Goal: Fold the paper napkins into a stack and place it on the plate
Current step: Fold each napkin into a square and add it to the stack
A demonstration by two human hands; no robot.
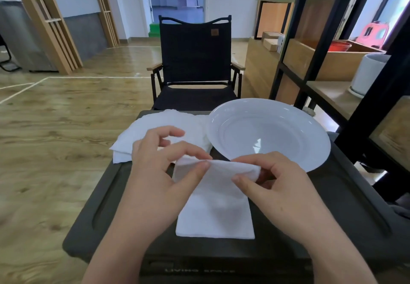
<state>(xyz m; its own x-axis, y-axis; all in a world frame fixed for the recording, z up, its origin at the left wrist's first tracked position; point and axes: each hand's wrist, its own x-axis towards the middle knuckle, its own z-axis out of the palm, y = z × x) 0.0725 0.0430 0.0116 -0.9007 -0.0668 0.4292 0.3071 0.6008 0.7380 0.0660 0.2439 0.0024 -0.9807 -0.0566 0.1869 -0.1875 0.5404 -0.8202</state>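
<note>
Both hands, the left hand point(155, 168) and right hand point(277, 186), pinch the far edge of a napkin point(215, 212) raised over the tabletop point(332, 212) middle, near the plate point(268, 133).

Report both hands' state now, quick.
Left hand: pinching the far edge of the white napkin, thumb and forefinger.
Right hand: pinching the same edge's other end.

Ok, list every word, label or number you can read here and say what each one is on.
"LIVING SPACE", as best it reads: faint embossed letters on the near front edge of the dark plastic box table, blurred, so the second word is uncertain.
Small tan patch on the black fabric folding chair: too small to read.
White round plate and white paper napkins: no text.
</note>
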